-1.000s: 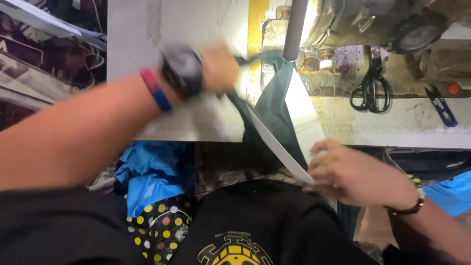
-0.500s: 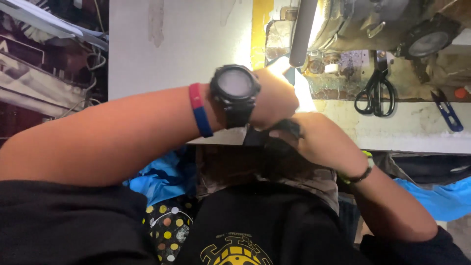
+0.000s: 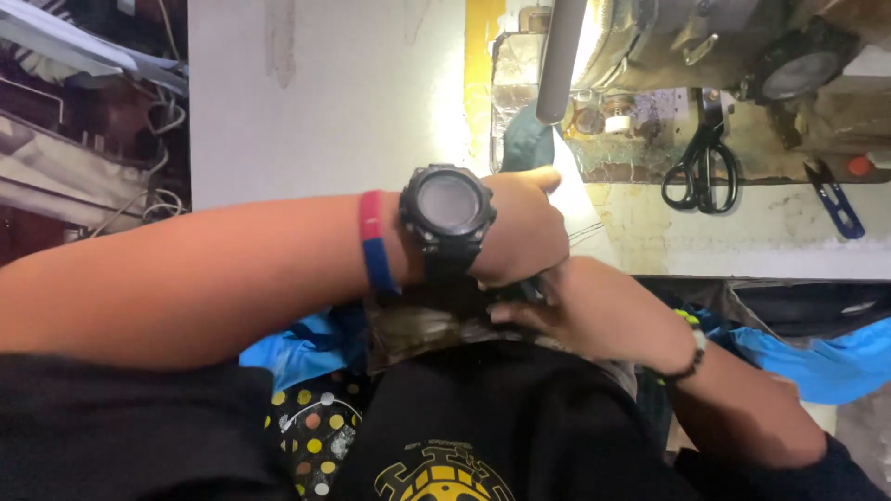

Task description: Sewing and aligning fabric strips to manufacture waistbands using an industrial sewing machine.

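Left hand (image 3: 520, 227) at frame centre, back of hand up, big black wristwatch (image 3: 447, 209) and a red-and-blue band (image 3: 374, 243) on the wrist. Fingers curled down together over dark fabric (image 3: 436, 320) at the table's near edge; whether they actually pinch it cannot be told, the palm hides the contact.

Right hand (image 3: 580, 306) just at 4 o'clock of the left, touching it, fingers tucked under and against the same dark fabric; grip also hidden. Dark bead bracelet (image 3: 694, 357) on that wrist.

A teal-dark strip of cloth (image 3: 525, 139) runs toward 12 o'clock from the left hand, under a grey tube (image 3: 560, 56).

At 2 o'clock: black scissors (image 3: 703, 167) lying on the worn machine bed (image 3: 631, 139); 1 blue thread snip (image 3: 835, 204) farther right. White table (image 3: 325, 102) at 11 o'clock. Blue cloth (image 3: 297, 348) at 7 o'clock, below the forearm.
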